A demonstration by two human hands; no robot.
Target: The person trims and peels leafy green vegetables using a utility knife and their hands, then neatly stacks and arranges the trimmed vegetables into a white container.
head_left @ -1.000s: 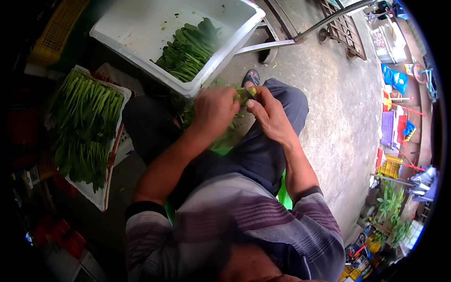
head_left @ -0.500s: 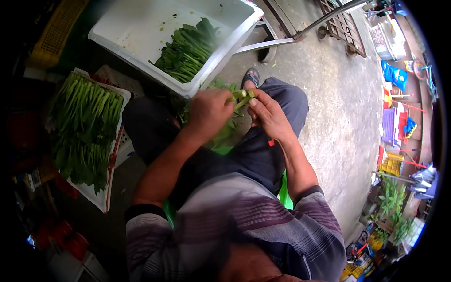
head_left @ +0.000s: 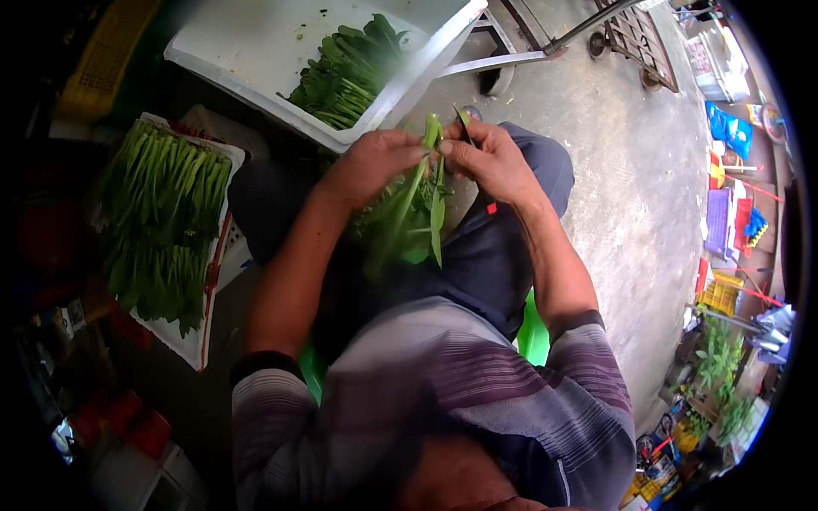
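Note:
My left hand [head_left: 375,168] is closed round a leafy green stalk [head_left: 432,128], its thick cut end pointing up between my hands. The leaves hang down toward my lap, blurred by motion. My right hand [head_left: 494,162] is closed on a small dark-bladed knife [head_left: 463,126]; its thumb and fingertips touch the stalk. A green strip lies along the blade. A narrow leaf [head_left: 437,226] dangles below my fingers. More loose greens [head_left: 375,226] show behind and below my left hand, partly hidden by it.
Ahead, a white foam box [head_left: 256,85] holds bundled greens [head_left: 349,81]. To the left stands a foam tray [head_left: 183,341] with rows of stalks [head_left: 162,221]. A wheeled metal cart [head_left: 635,38] is on the concrete floor [head_left: 613,204], with crates and bags at far right.
Both hands have shifted a little upward. The stalk has turned from lying nearly crosswise to upright, with its leaves hanging down. The knife blade now shows at my right hand.

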